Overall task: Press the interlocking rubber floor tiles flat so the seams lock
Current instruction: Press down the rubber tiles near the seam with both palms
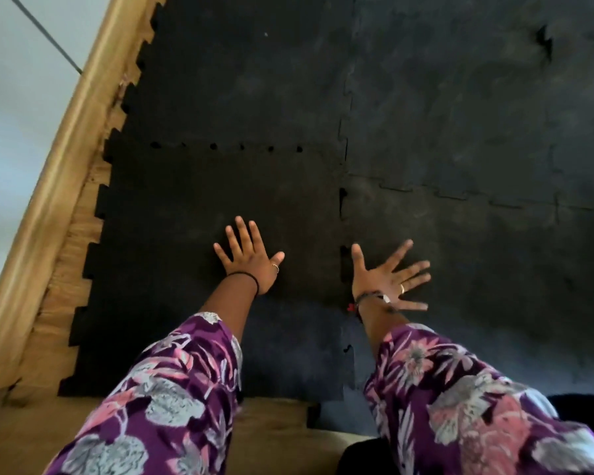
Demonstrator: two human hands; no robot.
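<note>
We see black rubber floor tiles (220, 97) lying flat with jigsaw edges; small gaps show along the seams (343, 200) between neighbouring pieces.

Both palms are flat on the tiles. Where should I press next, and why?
Probably slide the right hand left onto the vertical seam beside its thumb and press. Dark gaps show there, so those tabs look unseated; the left hand rests on its tile's middle, away from any seam.

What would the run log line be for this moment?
left hand flat on left tile | right hand flat on right tile | seam gaps visible
</note>
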